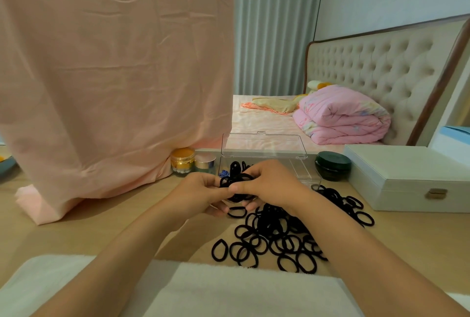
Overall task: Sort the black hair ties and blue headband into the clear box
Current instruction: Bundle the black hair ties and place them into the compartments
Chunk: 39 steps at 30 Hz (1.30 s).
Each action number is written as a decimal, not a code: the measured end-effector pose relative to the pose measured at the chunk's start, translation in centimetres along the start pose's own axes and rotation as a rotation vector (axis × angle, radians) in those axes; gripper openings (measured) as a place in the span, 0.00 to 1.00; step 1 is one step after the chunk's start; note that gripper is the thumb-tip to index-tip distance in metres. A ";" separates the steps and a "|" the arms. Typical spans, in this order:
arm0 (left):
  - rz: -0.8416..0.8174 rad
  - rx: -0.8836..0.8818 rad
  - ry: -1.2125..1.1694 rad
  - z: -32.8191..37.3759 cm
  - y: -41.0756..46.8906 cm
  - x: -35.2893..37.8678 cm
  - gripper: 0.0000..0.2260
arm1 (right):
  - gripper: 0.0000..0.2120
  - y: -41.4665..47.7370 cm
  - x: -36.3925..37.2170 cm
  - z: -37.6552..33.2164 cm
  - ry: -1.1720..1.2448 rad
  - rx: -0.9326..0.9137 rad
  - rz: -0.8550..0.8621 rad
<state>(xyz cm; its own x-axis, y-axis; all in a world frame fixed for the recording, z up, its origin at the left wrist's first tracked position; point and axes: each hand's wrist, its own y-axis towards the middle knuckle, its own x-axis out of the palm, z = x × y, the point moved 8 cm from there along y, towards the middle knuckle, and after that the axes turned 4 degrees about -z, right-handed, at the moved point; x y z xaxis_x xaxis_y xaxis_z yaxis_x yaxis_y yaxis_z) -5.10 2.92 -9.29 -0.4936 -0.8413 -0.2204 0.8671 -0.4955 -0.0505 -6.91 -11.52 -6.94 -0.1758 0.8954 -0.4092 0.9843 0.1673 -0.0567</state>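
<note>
A bunch of black hair ties (236, 184) is held between both hands just in front of the clear box (300, 169), whose lid (262, 145) stands open. My left hand (198, 194) and my right hand (269, 182) both grip this bunch with curled fingers. Inside the box lie a few black ties (235, 165) and a blue headband (223, 173), partly hidden by my fingers. A large pile of loose black hair ties (279, 235) is spread on the wooden table under and right of my right forearm.
A pink cloth (114, 75) hangs down onto the table (101, 227) at the left. Two small jars (181, 161) stand left of the box, a dark round tin (332, 165) to its right, then a white jewellery case (407, 179). A white towel (229, 288) covers the near edge.
</note>
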 end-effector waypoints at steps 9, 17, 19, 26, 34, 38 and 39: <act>-0.057 0.060 0.240 3.9 3.4 0.1 0.08 | 0.12 -0.2 -3.6 0.4 0.292 0.046 0.019; 0.162 0.214 0.530 4.7 8.9 -0.6 0.12 | 0.07 1.0 -9.3 1.6 0.003 0.083 0.379; 0.166 0.208 0.656 3.3 9.7 -0.3 0.13 | 0.09 1.9 -9.8 1.9 -0.121 0.093 0.423; 0.172 0.269 0.875 2.0 10.3 0.3 0.17 | 0.17 6.5 -8.8 1.2 -0.703 0.287 0.336; 0.163 0.287 0.903 2.1 10.3 0.4 0.19 | 0.08 9.7 -5.9 0.4 -1.181 0.412 0.091; 0.150 0.292 0.901 2.2 10.3 0.5 0.21 | 0.11 9.3 -6.1 -0.3 -1.065 0.374 -0.018; 0.148 0.295 0.895 2.2 10.2 0.5 0.21 | 0.14 8.9 -6.4 -0.6 -1.015 0.364 -0.037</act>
<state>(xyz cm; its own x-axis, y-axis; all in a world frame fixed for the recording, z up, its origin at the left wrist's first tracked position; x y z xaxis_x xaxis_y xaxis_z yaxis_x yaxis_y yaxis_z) 3.37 -3.03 -7.81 -0.0399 -0.4826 -0.8749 0.8046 -0.5347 0.2582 2.98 -15.52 -4.31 -0.2740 0.1040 -0.9561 0.9542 -0.0952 -0.2838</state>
